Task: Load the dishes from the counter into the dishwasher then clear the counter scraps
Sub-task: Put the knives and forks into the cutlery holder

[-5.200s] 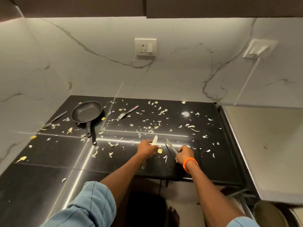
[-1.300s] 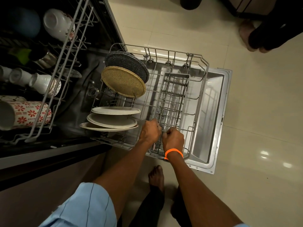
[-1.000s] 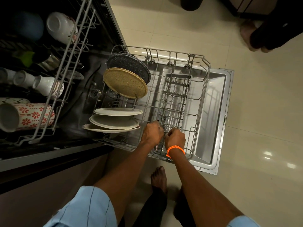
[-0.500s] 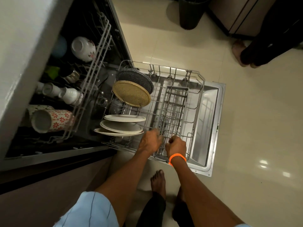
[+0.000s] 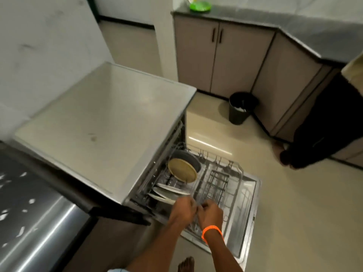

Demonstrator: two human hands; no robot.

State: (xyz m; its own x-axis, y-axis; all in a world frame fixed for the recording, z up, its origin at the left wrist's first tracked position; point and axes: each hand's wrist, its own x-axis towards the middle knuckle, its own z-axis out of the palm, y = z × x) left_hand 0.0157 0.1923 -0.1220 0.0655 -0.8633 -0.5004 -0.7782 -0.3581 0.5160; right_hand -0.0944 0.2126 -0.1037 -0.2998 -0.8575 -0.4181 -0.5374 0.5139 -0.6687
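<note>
Your two hands meet over the near end of the pulled-out lower rack (image 5: 233,185) of the dishwasher (image 5: 110,122), which stands open with its door (image 5: 249,211) folded flat above the floor. Your left hand (image 5: 183,208) and your right hand (image 5: 211,213) sit knuckle to knuckle, almost touching, above the wire cutlery basket (image 5: 216,186) in the middle of the rack. The fingers of both hands are curled inward, but motion blur hides their tips, so you cannot tell whether they hold cutlery, grip the wire, or hold nothing. An orange band (image 5: 211,231) circles your right wrist.

On the left side of the rack, a tan round plate (image 5: 181,172) leans upright against a dark grey plate (image 5: 186,157) behind it. Nearer to you, several white plates (image 5: 170,192) stand in a row, just beside your left hand.

The dishwasher's flat pale top fills the middle of the view. At the lower left is the dark counter (image 5: 35,222), still dotted with pale scraps (image 5: 21,230).

Across the floor, a black bin (image 5: 241,107) stands near beige cabinets (image 5: 216,55). Another person's dark-clothed leg (image 5: 322,124) shows at the right edge. Your own bare foot (image 5: 185,264) shows at the bottom.
</note>
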